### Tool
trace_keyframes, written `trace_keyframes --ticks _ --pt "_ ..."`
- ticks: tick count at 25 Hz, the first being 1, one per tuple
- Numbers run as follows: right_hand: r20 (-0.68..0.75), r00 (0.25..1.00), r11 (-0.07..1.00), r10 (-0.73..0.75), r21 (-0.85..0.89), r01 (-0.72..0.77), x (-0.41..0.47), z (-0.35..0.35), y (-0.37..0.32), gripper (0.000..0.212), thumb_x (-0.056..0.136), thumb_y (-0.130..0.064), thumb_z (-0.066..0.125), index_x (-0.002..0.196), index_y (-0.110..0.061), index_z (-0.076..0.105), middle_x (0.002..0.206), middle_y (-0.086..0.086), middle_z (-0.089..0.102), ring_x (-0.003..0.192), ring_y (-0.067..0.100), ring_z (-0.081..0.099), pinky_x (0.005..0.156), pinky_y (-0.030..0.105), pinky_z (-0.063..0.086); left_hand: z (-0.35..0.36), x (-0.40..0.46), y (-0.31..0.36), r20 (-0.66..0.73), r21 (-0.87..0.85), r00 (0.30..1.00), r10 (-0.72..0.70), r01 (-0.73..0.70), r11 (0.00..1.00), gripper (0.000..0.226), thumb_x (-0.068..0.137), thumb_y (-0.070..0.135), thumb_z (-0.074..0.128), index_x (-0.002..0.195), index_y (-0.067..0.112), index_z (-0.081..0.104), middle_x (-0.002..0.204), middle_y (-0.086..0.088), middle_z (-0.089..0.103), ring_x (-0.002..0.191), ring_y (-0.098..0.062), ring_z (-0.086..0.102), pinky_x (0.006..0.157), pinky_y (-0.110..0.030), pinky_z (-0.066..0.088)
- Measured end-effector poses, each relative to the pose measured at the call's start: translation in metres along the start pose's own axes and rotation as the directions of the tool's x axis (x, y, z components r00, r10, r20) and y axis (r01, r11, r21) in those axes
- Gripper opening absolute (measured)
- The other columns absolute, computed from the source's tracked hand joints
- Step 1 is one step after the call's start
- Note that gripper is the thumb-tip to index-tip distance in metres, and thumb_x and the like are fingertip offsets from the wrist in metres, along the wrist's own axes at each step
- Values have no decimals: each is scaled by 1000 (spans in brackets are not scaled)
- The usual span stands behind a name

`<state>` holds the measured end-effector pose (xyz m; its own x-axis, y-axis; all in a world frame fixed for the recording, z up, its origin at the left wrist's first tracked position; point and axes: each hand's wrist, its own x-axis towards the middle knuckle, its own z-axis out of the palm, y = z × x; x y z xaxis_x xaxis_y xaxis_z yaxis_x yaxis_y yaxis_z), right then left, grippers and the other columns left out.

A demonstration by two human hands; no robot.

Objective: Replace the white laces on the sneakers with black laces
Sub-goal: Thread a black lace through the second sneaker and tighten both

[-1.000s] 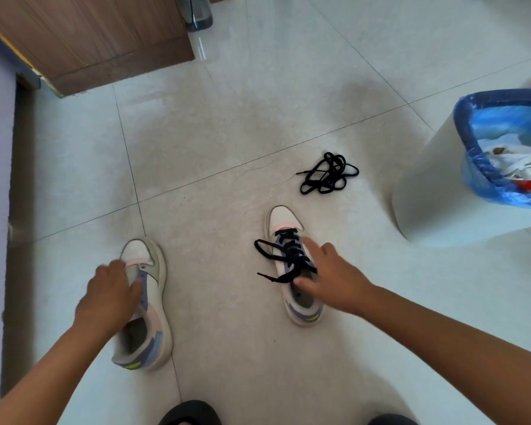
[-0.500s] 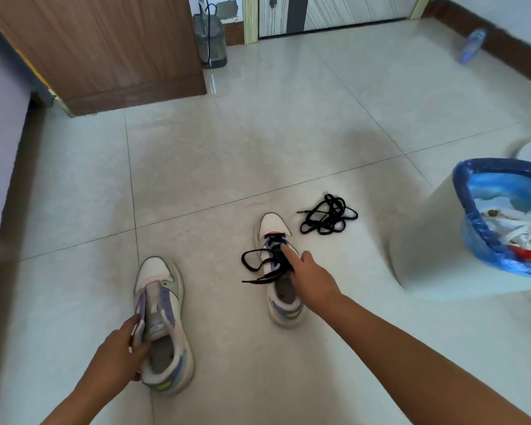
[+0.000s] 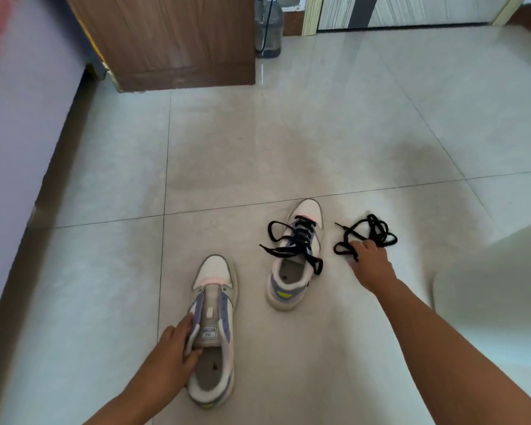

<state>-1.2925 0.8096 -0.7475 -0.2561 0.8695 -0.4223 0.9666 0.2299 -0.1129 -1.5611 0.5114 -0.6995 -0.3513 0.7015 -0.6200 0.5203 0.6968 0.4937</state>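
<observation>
Two white sneakers with purple and pink trim stand on the tiled floor. The near sneaker (image 3: 215, 302) has no lace in it; my left hand (image 3: 172, 354) grips the left edge of its opening beside the tongue. Further off, the other sneaker (image 3: 295, 271) carries a black lace with loose ends spread to both sides. To its right lies a loose bundle of black lace (image 3: 371, 234), and my right hand (image 3: 370, 262) has its fingers curled on the bundle's near end.
A white bin (image 3: 503, 286) stands at the right edge, mostly out of frame. A wooden cabinet (image 3: 172, 41) and a clear water jug (image 3: 269, 29) stand at the back. A purple wall (image 3: 16, 148) runs along the left.
My right hand has left the laced sneaker and moved right onto the loose black lace. My left hand has kept its hold on the unlaced sneaker. The view has tilted up and left.
</observation>
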Motion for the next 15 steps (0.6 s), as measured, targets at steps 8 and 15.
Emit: trace_keyframes --ticks 8,15 --pt "-16 994 872 105 483 -85 -67 -16 19 5 92 -17 50 95 -14 48 89 8 59 71 22 50 57 30 37 -13 -18 39 26 248 999 -40 32 968 51 98 30 43 143 14 22 130 -10 40 108 -20 52 87 -24 42" --pt "216 853 731 -476 636 246 -135 -152 -21 11 89 -29 62 85 -21 69 66 -5 51 61 10 42 55 19 32 -72 -77 194 63 154 920 387 -392 907 44 98 34 44 140 27 34 129 10 44 115 -5 46 92 -17 36"
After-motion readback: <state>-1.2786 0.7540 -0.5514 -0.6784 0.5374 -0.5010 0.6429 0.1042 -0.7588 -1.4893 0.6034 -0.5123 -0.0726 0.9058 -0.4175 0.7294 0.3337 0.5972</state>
